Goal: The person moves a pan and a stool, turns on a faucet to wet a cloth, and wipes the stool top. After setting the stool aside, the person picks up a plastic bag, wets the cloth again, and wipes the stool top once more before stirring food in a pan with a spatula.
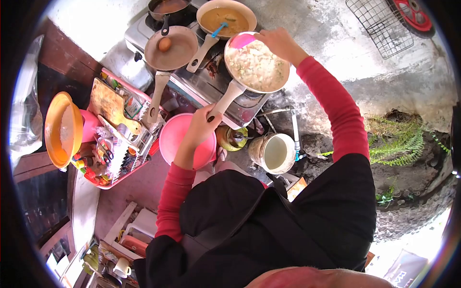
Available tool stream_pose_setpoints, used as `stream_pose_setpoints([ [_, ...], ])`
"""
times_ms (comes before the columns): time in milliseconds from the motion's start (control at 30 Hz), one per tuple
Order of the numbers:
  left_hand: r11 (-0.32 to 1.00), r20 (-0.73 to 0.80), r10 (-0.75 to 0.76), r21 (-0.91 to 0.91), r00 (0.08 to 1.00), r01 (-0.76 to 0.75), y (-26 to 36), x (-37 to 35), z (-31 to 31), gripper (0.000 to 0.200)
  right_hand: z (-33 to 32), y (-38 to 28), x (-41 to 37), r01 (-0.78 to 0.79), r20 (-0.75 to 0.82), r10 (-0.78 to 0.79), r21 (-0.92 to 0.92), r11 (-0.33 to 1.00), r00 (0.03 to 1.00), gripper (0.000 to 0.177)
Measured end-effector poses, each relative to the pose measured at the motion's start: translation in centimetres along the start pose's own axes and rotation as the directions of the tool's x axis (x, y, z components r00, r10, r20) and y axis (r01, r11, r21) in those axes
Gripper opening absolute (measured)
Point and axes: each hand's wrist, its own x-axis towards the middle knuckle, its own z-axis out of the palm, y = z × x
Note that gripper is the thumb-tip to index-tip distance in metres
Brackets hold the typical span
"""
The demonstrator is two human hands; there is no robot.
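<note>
My left hand (201, 126) is wrapped round the pale handle of a frying pan (231, 98). White, chunky food with green bits (257, 65) covers the bottom of this pan, which is over the front right of the stove. At the pan's far side, my right hand (281, 44) has its fingers closed on a flat pink utensil (243, 40), whose blade overlaps the rim and the food. Left of it, a second pan (180, 50) contains one brown egg (164, 44). Behind stands a pan of orange-brown sauce (223, 19) with a blue utensil (220, 29) in it.
The gas stove (192, 89) carries a dark pot (168, 7) at the back. Below it are a pink basin (175, 139), a green gas cylinder (232, 138) and a white bucket (272, 153). A dish rack with a cutting board (108, 101) and an orange bowl (64, 129) stand left.
</note>
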Motion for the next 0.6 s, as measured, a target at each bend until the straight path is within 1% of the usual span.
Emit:
stream_pose_setpoints([
  [67,1.000,0.004,-0.008,-0.019,1.000,0.008,0.0,0.0,0.0,0.025,0.7,1.0,0.5,0.028,0.013,-0.028,-0.048,0.998,1.000,0.024],
  [100,1.000,0.004,-0.009,-0.021,1.000,0.009,-0.2,0.0,0.1,0.025,1.7,1.9,0.4,0.037,-0.042,-0.036,0.038,0.999,0.998,0.018],
  [133,0.999,-0.006,-0.005,-0.038,1.000,0.005,-0.5,0.0,0.2,0.026,2.5,2.7,-0.4,0.039,-0.039,-0.037,0.039,0.999,0.999,0.018],
  [200,0.998,-0.015,-0.002,-0.060,1.000,0.001,-1.0,0.1,0.3,0.026,2.4,3.7,-1.5,-0.029,0.050,0.025,0.075,0.997,0.998,0.016],
  [233,0.998,-0.023,0.031,-0.047,0.999,-0.032,-1.1,0.1,0.4,0.027,2.3,3.9,-2.3,-0.028,0.055,0.024,0.072,0.997,0.998,0.016],
  [267,0.997,-0.030,0.064,-0.033,0.998,-0.065,-1.2,0.1,0.4,0.028,2.0,3.6,-3.3,-0.076,0.102,0.071,0.045,0.996,0.992,0.016],
  [300,0.997,-0.027,0.064,-0.036,0.998,-0.065,-1.2,0.1,0.5,0.028,1.6,3.3,-4.0,-0.122,0.147,0.119,0.016,0.992,0.982,0.016],
  [333,0.998,-0.026,0.052,-0.041,0.998,-0.053,-1.2,0.1,0.5,0.029,1.3,2.9,-4.7,-0.123,0.150,0.120,0.014,0.992,0.981,0.016],
  [400,0.998,-0.024,0.042,-0.047,0.999,-0.043,-1.1,0.1,0.6,0.029,-0.1,2.1,-5.6,-0.247,0.283,0.215,0.084,0.965,0.935,0.026],
  [500,0.995,-0.041,0.048,-0.081,0.998,-0.051,-0.9,0.0,0.7,0.029,0.6,1.4,-7.4,-0.293,0.291,0.256,0.089,0.952,0.922,0.024],
  [533,0.994,-0.038,0.029,-0.102,0.999,-0.033,-0.9,0.0,0.7,0.029,0.7,1.4,-7.9,-0.296,0.292,0.260,0.088,0.951,0.921,0.024],
  [600,0.992,-0.031,0.010,-0.125,0.999,-0.014,-0.8,-0.1,0.7,0.029,-0.5,0.5,-8.7,-0.345,0.384,0.295,0.069,0.936,0.875,0.022],
])
